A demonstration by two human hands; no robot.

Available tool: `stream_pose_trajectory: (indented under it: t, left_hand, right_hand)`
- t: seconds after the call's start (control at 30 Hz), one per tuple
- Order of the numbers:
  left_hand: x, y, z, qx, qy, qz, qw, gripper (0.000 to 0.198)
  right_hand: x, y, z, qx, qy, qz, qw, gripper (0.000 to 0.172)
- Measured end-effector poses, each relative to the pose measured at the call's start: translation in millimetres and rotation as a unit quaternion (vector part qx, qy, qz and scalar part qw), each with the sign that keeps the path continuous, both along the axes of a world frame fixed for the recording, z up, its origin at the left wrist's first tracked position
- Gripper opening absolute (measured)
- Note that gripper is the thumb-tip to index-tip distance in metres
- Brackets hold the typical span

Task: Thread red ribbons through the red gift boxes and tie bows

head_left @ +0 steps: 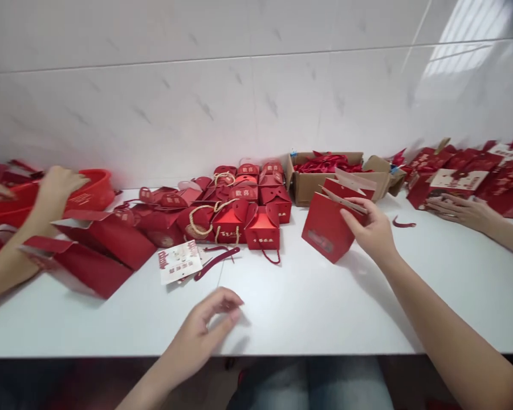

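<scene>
My right hand (370,228) grips the top edge of a red gift box (327,228), thumb on the near side, and the box tilts above the white table. Its upper flaps stand open. My left hand (211,324) hovers over the front of the table, fingers curved and apart, holding nothing. Beyond it lie white printed cards (180,263) and a dark red strap (217,263). The nearest closed box is a small red box with a cord loop (263,236), in a cluster of several red boxes.
A cardboard box (320,188) of red ribbon stands against the wall. At left, another person's arm (29,228) reaches by a red basin (96,191) and two open red boxes (106,239). At right, another person's hand (461,208) touches red boxes (491,182).
</scene>
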State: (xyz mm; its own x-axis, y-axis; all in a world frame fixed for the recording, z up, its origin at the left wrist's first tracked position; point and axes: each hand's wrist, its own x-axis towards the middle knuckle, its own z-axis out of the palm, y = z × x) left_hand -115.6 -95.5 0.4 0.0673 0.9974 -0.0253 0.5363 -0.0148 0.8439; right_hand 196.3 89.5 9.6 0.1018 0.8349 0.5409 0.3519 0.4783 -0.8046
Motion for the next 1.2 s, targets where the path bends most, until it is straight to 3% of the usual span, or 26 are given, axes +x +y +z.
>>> stream_pose_trajectory:
  t: [0.1, 0.17, 0.27, 0.37, 0.5, 0.6, 0.7, 0.87, 1.0, 1.13, 1.2]
  left_hand:
    - [-51.0, 0.6, -21.5, 0.158, 0.132, 0.195, 0.959, 0.017]
    - [-84.9, 5.5, -29.2, 0.209, 0.215, 0.251, 0.92, 0.018]
    - [-118.1, 16.3, -28.8, 0.174, 0.313, 0.241, 0.902, 0.053]
    - [-130.0, 27.0, -18.5, 0.089, 0.373, 0.175, 0.907, 0.082]
    - [-138.2, 38.1, -1.9, 0.012, 0.376, 0.099, 0.921, 0.095]
    - [-146.4, 43.4, 5.2, -0.039, 0.362, 0.076, 0.928, 0.106]
    - [-152.2, 45.0, 7.2, -0.06, 0.352, 0.074, 0.931, 0.108]
    - [-152.6, 38.6, 11.0, -0.008, 0.301, 0.109, 0.947, 0.105]
    - [-150.7, 28.3, 11.4, 0.104, 0.298, 0.147, 0.937, 0.106]
    - [-149.2, 19.2, 10.4, 0.241, 0.307, 0.156, 0.907, 0.099]
    - [-143.4, 15.3, 17.5, 0.281, 0.301, 0.16, 0.897, 0.097]
  right_hand:
    - [-0.7, 3.8, -7.3, 0.072, -0.008, 0.001, 0.997, 0.018]
    - [-1.1, 3.6, -7.6, 0.091, -0.009, 0.012, 0.996, 0.012]
    - [-7.2, 0.2, -5.9, 0.08, 0.019, 0.032, 0.996, 0.012]
    - [-16.5, -4.8, -8.7, 0.089, 0.023, 0.048, 0.995, 0.015]
    - [-18.9, -12.2, -17.2, 0.126, 0.012, 0.103, 0.987, 0.017]
    - [-14.1, -16.2, -20.6, 0.126, 0.005, 0.161, 0.979, 0.018]
    - [-12.6, -17.8, -21.0, 0.113, 0.023, 0.155, 0.981, 0.013]
    - [-16.1, -18.7, -20.5, 0.094, 0.021, 0.136, 0.986, 0.01]
    - [-16.7, -21.9, -19.8, 0.063, 0.014, 0.138, 0.988, 0.012]
    - [-18.2, -25.4, -17.3, 0.01, 0.057, 0.143, 0.988, 0.036]
    - [-19.0, -25.5, -16.6, -0.011, 0.081, 0.158, 0.984, 0.043]
